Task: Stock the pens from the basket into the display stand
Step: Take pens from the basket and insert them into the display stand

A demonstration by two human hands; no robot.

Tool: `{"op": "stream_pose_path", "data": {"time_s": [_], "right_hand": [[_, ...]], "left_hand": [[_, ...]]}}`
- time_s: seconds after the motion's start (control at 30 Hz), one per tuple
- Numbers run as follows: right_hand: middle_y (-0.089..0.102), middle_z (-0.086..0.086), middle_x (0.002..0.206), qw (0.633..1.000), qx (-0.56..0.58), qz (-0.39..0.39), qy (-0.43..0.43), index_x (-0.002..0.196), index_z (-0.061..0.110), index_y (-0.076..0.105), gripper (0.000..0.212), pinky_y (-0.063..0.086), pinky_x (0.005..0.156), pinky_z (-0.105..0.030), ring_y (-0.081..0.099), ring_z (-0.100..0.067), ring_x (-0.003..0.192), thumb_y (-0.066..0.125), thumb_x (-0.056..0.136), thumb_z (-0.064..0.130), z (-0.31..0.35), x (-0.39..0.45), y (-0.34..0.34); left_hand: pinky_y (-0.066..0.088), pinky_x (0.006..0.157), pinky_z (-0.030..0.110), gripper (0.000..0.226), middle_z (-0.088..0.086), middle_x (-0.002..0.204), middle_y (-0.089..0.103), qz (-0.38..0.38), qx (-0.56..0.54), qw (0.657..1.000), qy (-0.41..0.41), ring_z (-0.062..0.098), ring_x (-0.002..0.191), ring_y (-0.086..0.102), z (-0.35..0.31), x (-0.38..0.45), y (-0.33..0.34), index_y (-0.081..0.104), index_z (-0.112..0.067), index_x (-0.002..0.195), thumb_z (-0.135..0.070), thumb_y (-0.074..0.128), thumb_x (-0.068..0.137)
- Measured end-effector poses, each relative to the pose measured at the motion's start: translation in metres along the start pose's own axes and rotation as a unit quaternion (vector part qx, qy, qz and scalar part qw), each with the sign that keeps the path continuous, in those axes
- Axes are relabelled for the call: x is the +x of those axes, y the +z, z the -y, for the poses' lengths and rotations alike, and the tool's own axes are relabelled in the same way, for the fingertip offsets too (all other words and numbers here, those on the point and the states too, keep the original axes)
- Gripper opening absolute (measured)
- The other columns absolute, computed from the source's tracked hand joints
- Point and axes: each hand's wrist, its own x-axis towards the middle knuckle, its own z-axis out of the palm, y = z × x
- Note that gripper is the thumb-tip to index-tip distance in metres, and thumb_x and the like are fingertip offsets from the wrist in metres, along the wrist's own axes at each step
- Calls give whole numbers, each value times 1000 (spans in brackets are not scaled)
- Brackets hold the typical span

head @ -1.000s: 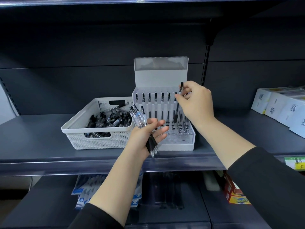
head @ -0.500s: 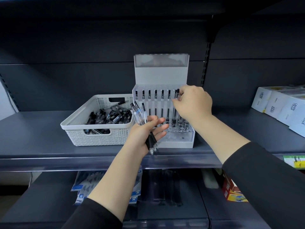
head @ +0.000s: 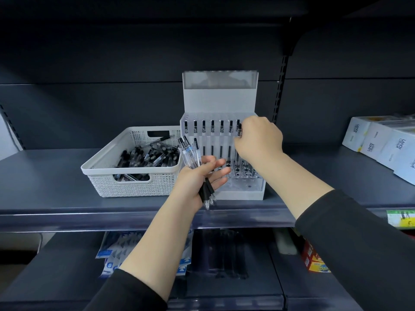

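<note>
Head view: a white display stand (head: 221, 102) sits on a dark shelf (head: 45, 176), with a white basket (head: 125, 182) just beside it on its left. The basket holds a heap of loose pens (head: 146, 156) with clear barrels and black grips.

The left hand (head: 199, 176) is in front of the stand's lower left corner and grips a small bunch of pens (head: 190, 153) between thumb and palm, while its fingers stretch out fairly straight toward the stand. The bunch's black grip ends poke out below the hand (tips pointing down).

The right hand (head: 258, 140) is at the stand's right end, fingers curled and pinching one pen (head: 239, 131) near its top. That pen stands upright in the row, next to seven pens (head: 212, 129) already standing in a line across the stand's back. Whether its lower end sits in a hole cannot be told, as the hand hides it.

White boxes (head: 386, 147) sit at the shelf's right end. Packaged goods (head: 143, 252) lie on the shelf below.
</note>
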Motion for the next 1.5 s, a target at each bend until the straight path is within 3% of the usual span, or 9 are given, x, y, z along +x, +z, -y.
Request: {"op": "stream_pose_path", "data": {"time_s": [0.17, 0.23, 0.3, 0.37, 0.5, 0.67, 1.13, 1.3, 1.5], "right_hand": [[38, 0, 63, 1000, 6, 1, 7, 63, 13, 35, 32, 21, 44, -28, 44, -24, 69, 54, 88, 6, -2, -2, 9], [46, -1, 68, 1000, 11, -9, -8, 86, 9, 47, 8, 26, 47, -27, 45, -24, 69, 54, 89, 6, -3, -4, 7], [49, 0, 67, 999, -11, -35, -36, 128, 9, 39, 42, 32, 51, -27, 46, -23, 62, 56, 90, 12, -5, -6, 8], [48, 3, 61, 993, -17, -86, -83, 142, 13, 26, 59, 34, 51, -27, 48, -23, 57, 55, 92, 26, -6, -12, 4], [63, 5, 62, 954, 157, -195, -164, 125, 14, 53, 44, 44, 56, -27, 58, -19, 56, 62, 87, 33, 1, -26, -2], [67, 5, 85, 940, 336, -5, -57, 109, 18, 61, 42, 49, 79, -30, 61, -12, 84, 69, 79, 47, 15, -35, 1], [60, 14, 67, 879, 473, 22, 49, 82, 19, 62, 6, 48, 52, -14, 58, 2, 56, 68, 84, 20, 12, -36, 9], [65, 2, 78, 851, 517, -18, 92, 105, 8, 66, 21, 45, 67, -22, 58, -8, 66, 61, 85, 12, 3, -28, 4], [68, 1, 64, 844, 503, -161, 89, 92, 5, 68, 17, 52, 69, -32, 66, -22, 67, 57, 79, 6, -11, -14, -8]], "left_hand": [[59, 58, 29, 11, 7, 82, 74, 4, 5, 1000, 0, 19, 68, 72, 0, 0, 0, 56, -10, 82, -5, 59, 91], [60, 59, 29, 12, 7, 82, 74, 2, 7, 1000, -1, 19, 68, 72, 0, 0, 1, 56, -11, 81, -5, 59, 91], [60, 59, 29, 13, 8, 81, 74, 0, 9, 1000, 0, 19, 67, 72, -1, -2, 2, 56, -11, 80, -5, 59, 91], [59, 59, 29, 12, 8, 80, 74, -1, 9, 1000, 2, 19, 67, 72, -1, -3, 3, 56, -11, 80, -5, 60, 91], [59, 58, 28, 10, 6, 69, 71, 2, 8, 1000, -5, 16, 59, 70, 0, -3, 5, 57, -11, 83, -7, 58, 92], [58, 55, 26, 7, 8, 60, 65, 23, 40, 999, -1, 13, 49, 63, 5, -13, 16, 59, -1, 87, -3, 56, 92], [56, 50, 24, 9, 5, 67, 68, 58, 59, 996, 13, 13, 51, 63, 4, -18, 17, 57, -6, 93, -15, 57, 92], [56, 51, 25, 17, 8, 73, 72, 32, 55, 998, 5, 15, 56, 67, 6, -15, 12, 59, -8, 94, -20, 48, 98], [59, 63, 32, 20, 7, 81, 73, -9, 31, 999, 12, 18, 68, 72, 0, -8, 0, 61, -8, 90, -16, 46, 99]]}}
